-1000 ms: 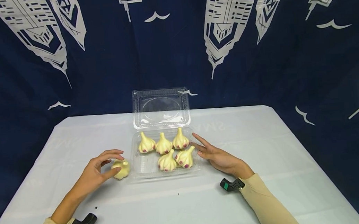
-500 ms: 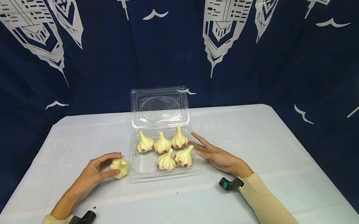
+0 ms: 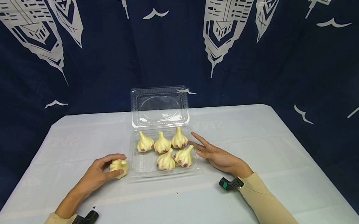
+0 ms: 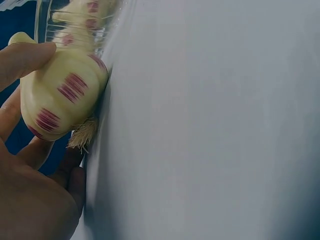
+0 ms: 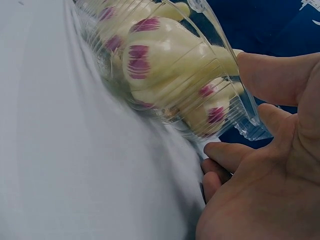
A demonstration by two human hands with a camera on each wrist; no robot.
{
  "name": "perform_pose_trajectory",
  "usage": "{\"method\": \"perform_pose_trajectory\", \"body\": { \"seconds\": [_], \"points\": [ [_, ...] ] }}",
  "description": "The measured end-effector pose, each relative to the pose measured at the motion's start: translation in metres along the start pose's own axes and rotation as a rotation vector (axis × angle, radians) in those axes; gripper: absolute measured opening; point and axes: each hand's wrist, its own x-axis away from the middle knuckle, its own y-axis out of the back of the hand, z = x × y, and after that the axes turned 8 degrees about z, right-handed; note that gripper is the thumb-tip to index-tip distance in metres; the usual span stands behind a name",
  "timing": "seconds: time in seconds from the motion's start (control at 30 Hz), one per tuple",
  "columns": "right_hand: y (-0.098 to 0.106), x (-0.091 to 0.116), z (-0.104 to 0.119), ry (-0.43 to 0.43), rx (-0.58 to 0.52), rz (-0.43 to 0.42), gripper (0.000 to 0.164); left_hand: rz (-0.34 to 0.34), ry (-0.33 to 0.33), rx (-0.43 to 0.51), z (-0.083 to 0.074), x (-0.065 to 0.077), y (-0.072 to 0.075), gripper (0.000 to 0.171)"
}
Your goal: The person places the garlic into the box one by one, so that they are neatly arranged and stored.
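Observation:
Left of the clear plastic container, my left hand [image 3: 94, 175] holds a garlic bulb [image 3: 120, 167] between thumb and fingers. In the left wrist view the thumb lies across this bulb [image 4: 65, 95], which has purple streaks and a tuft of dry roots close to the tabletop. My right hand [image 3: 218, 156] rests at the container's right side with fingers extended. Its thumb tip is at the rim in the right wrist view. Inside the open clamshell container [image 3: 144, 166] sit several garlic bulbs [image 3: 165, 160], three behind and others in front; its front left part is bare.
The container's clear lid [image 3: 160, 106] stands raised at the back. A white cloth covers the table [image 3: 173, 206], and a dark blue printed curtain [image 3: 169, 50] hangs behind it. A small dark speck [image 3: 94, 207] lies near the left wrist.
My left hand has closed in on the loose garlic bulb, thumb and fingers now against it. The right hand and the container have stayed put.

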Motion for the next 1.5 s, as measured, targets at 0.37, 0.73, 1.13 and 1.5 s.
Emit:
{"method": "perform_pose_trajectory", "body": {
  "seconds": [0.37,0.73,1.13,1.5],
  "points": [
    [0.001,0.000,-0.002,0.023,-0.004,0.005,0.071,-0.036,0.021,-0.027,-0.004,0.001,0.000,0.046],
    [0.000,0.000,-0.002,0.036,-0.009,0.007,0.072,-0.136,0.015,-0.057,-0.013,-0.001,0.003,0.044],
    [0.001,0.000,-0.002,0.030,-0.004,0.000,0.072,-0.212,-0.015,-0.112,-0.029,-0.008,0.003,0.042],
    [0.001,0.000,-0.002,0.036,-0.006,0.008,0.073,-0.232,-0.079,-0.114,-0.048,-0.019,-0.005,0.040]
  ]
}}
